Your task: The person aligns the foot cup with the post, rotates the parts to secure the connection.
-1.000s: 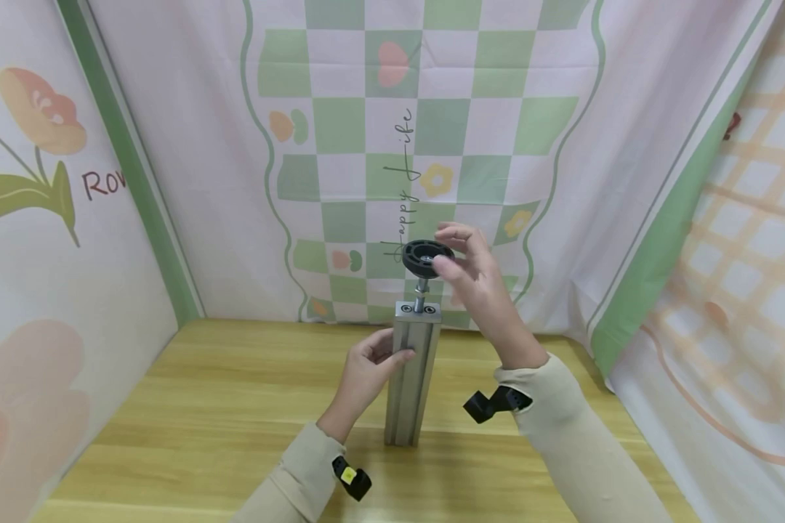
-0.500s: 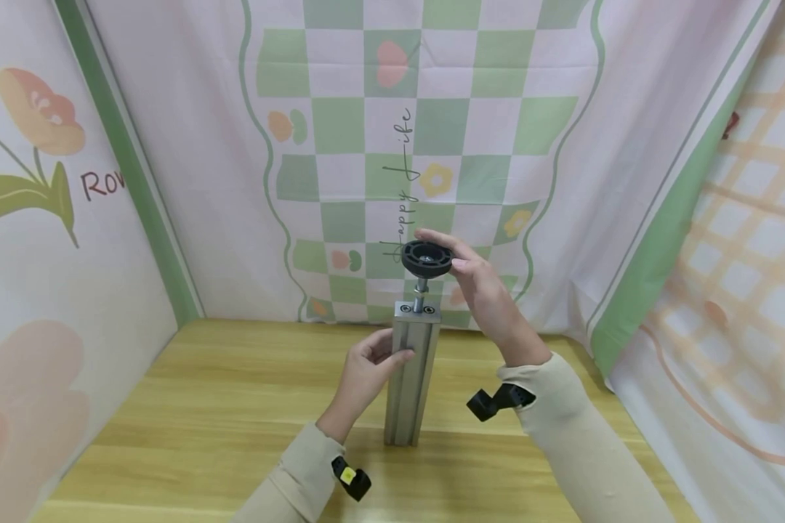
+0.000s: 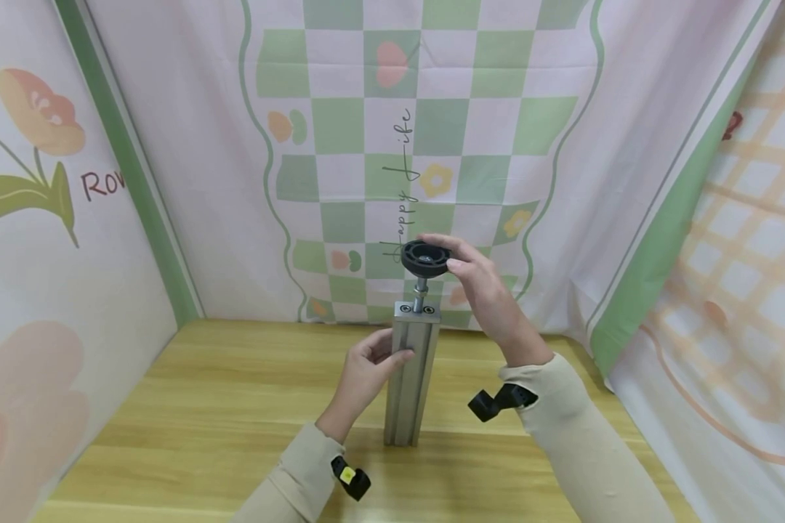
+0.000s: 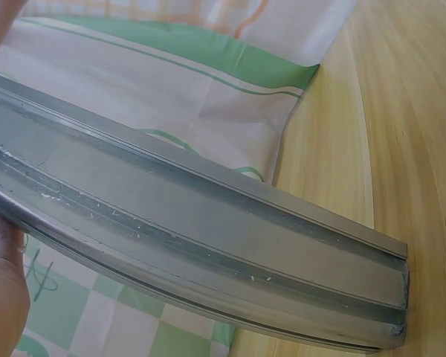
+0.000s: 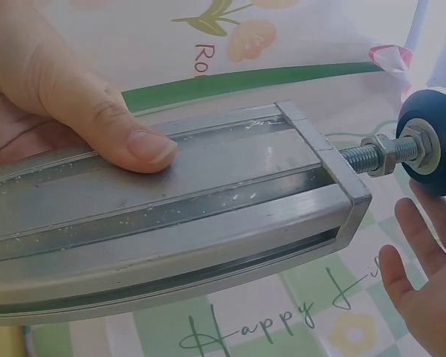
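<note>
An aluminium extrusion profile (image 3: 411,385) stands upright on the table. A metal plate with two screws caps its top. From this cap rises a threaded stud (image 5: 362,158) with nuts on it, bearing a round black levelling foot (image 3: 424,271). My left hand (image 3: 364,372) grips the profile's upper part from the left, its thumb (image 5: 149,149) lying across the metal face. At the foot's right side, my right hand (image 3: 492,298) holds the rim between thumb and index finger, with the index reaching round the far edge. The other right fingers are spread below the foot in the right wrist view.
The wooden tabletop (image 3: 235,421) extends around the profile. Behind hangs a checked green and white cloth (image 3: 340,123). Printed cloths also hang at the left (image 3: 26,269) and right (image 3: 726,312). A black mount is strapped to each wrist.
My right hand has moved from a spread pose, with the thumb over the foot, to hold the rim from the right side. The left hand and profile have stayed put.
</note>
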A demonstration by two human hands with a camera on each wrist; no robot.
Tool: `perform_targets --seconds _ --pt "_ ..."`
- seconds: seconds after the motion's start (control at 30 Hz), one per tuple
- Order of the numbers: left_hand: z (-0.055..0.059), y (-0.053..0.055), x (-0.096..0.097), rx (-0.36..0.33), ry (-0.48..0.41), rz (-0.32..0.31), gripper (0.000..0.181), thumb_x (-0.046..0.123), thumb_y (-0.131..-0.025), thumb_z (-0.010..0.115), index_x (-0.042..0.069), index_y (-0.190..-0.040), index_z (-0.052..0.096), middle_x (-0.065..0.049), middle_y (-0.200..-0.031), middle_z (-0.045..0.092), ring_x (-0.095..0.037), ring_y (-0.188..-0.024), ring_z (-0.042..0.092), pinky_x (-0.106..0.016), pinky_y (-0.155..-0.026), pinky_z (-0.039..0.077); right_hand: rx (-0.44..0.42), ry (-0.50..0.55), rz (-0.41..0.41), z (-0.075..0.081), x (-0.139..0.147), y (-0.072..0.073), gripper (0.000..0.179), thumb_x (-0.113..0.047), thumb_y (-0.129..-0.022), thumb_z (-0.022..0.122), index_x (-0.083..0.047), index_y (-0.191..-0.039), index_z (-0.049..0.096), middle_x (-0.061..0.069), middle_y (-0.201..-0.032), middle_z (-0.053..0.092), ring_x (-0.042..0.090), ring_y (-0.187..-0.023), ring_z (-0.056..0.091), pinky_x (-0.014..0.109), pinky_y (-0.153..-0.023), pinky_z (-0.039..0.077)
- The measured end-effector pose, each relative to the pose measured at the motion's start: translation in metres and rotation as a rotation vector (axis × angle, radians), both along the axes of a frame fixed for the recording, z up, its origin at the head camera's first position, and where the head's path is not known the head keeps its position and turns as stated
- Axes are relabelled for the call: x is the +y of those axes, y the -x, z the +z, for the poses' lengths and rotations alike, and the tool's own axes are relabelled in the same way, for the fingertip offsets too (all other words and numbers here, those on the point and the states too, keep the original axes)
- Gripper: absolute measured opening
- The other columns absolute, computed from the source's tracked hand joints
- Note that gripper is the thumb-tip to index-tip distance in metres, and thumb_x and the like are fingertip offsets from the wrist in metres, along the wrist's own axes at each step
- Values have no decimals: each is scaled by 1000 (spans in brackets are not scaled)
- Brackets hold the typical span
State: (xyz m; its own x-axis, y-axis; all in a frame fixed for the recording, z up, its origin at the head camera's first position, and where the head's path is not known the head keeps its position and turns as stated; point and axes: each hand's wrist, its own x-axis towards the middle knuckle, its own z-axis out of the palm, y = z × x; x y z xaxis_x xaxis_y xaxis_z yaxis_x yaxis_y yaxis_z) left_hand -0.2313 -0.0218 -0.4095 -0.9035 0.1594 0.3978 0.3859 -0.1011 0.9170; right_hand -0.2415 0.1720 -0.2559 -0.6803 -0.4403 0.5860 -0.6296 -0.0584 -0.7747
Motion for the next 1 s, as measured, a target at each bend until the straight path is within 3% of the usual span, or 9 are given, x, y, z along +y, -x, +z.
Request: perform_targets --seconds 0.2,0.33,0.47,0.63,0.83,0.9,1.0 --pt "0 0 0 2 4 2 38 19 -88 80 8 -123 69 -7 -109 72 -21 -101 68 -31 -85 57 -47 26 -113 -2 -1 -4 30 -19 -102 49 -11 -128 58 9 -147 49 26 -130 48 41 -109 35" --pt "0 0 0 6 2 1 37 19 -88 80 8 -122 69 -7 -109 72 -21 -101 68 -32 -86 57 -63 68 -142 -2 -3 -5 17 -16 -98 60 -12 -115 58 8 -141 48 30 -118 54 31 -92 50" --pt "1 0 0 13 -4 -3 37 19 -88 80 8 -122 70 -8 -110 72 -22 -102 68 -33 -86 57 14 91 -175 -1 -7 -4 16 -11 -94 68 -7 -106 57 10 -130 45 30 -113 50 29 -89 46" --pt "0 1 -1 19 -5 -7 37 20 -89 79 9 -123 69 -7 -111 72 -22 -104 67 -33 -87 56 91 76 -252 0 -12 -4 23 -9 -90 74 -2 -101 55 7 -120 42 27 -107 48 35 -96 39" --pt "-1 0 -1 16 3 -6 38 21 -89 79 8 -123 69 -7 -111 72 -21 -103 67 -32 -88 56 119 -1 -300 -1 -14 -7 45 -24 -90 76 -1 -119 49 7 -123 45 25 -111 48 38 -97 40" --pt "-1 0 -1 12 0 -8 38 20 -89 79 8 -123 69 -7 -111 72 -22 -103 67 -33 -87 57 86 -20 -263 -2 -13 -8 49 -30 -94 67 -4 -129 45 9 -127 46 27 -113 50 40 -95 43" --pt "0 -1 -1 4 -2 -8 37 20 -88 80 8 -122 69 -7 -109 72 -22 -102 68 -33 -86 57 30 -27 -171 -2 -12 -7 48 -32 -100 47 -7 -141 41 14 -137 45 29 -122 47 47 -102 38"
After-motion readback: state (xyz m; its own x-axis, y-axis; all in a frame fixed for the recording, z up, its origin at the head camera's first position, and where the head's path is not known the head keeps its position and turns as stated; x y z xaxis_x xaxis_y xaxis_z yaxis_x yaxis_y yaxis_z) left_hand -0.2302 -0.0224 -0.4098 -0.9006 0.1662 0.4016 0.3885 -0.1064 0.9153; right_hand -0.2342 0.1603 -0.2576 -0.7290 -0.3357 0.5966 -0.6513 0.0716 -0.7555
